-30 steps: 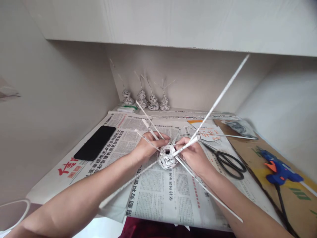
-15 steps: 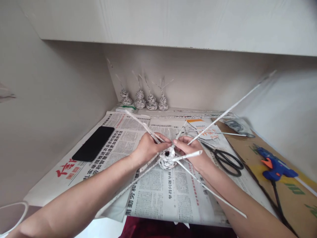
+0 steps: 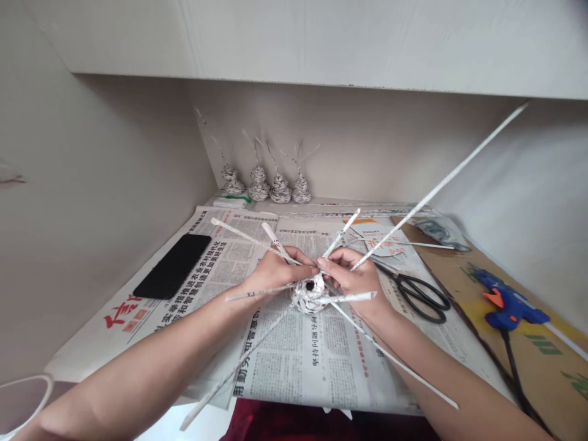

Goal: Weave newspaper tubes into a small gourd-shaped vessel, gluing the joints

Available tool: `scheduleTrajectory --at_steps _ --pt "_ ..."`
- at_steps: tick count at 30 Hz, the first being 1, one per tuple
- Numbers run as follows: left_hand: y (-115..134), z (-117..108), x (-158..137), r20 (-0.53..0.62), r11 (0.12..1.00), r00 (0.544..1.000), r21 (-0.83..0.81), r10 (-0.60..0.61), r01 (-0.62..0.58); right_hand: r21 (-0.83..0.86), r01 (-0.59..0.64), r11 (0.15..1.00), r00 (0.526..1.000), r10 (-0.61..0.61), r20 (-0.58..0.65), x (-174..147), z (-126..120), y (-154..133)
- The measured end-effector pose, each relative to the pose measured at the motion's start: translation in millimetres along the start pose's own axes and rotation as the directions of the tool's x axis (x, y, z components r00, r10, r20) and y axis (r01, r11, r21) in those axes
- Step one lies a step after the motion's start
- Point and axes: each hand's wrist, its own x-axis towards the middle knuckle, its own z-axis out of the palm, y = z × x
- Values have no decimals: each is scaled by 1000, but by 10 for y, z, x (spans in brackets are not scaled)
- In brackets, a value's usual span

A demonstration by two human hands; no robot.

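Observation:
A small round piece woven from rolled newspaper (image 3: 307, 301) sits low over the newspaper-covered table, with a dark hole at its top. Several rolled paper tubes stick out of it on all sides. My left hand (image 3: 279, 271) is closed at its far left rim, thumb and fingers pinched on the weave. Opposite, my right hand (image 3: 353, 280) pinches a paper strand at the far right rim, its fingertips almost meeting the left thumb. One long paper tube (image 3: 441, 187) runs from the right hand up toward the back right. The exact pinch points are partly hidden by the fingers.
Several woven gourd-shaped pieces (image 3: 280, 191) stand along the back wall. A black phone (image 3: 173, 267) lies on the left. To the right are black-handled scissors (image 3: 422, 299) and a blue glue gun (image 3: 512, 303) on cardboard (image 3: 463, 282). A shelf edge (image 3: 294, 81) overhangs the back.
The long tube at the right has swung up and now points higher. Tubes near my left hand have spread apart, and one now lies across the left wrist. Both hands have stayed nearly in place.

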Motion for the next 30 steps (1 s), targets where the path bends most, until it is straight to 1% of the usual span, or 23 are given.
scheduleTrajectory --at_steps 2,6,10,13,15,17,19,21,26,28,30 --pt "25 19 -13 3 998 1000 -64 -25 25 -25 33 999 999 -33 1 -4 3 -9" --pt "44 67 -33 -1 987 999 -153 -40 40 -39 37 999 999 -37 12 -2 10 -39" --pt "58 90 -42 10 975 997 -207 -73 74 -55 3 998 1000 -2 12 2 21 -48" --pt "67 74 -37 41 967 995 -232 -95 102 -36 -31 999 999 32 20 -1 33 -35" --pt "68 55 -31 78 968 992 -221 -101 116 -29 -26 999 999 26 22 -8 43 -25" --pt "67 40 -29 106 975 989 -186 -100 119 -48 31 998 999 -30 16 -18 51 -22" --pt "67 38 -35 103 981 990 -157 -95 110 -105 99 990 995 -97 20 -28 51 -31" --pt "65 48 -44 75 984 993 -148 -88 98 -176 131 976 991 -125 46 -32 40 -54" --pt "30 60 -42 9 992 1000 -122 -13 14 -374 167 912 984 -129 125 -38 -4 -129" --pt "20 41 -30 -6 995 1000 -96 8 -8 -433 189 881 981 -149 125 -53 -7 -144" --pt "19 15 -16 -38 997 999 -61 35 -37 -450 215 867 977 -194 93 -70 -1 -146"
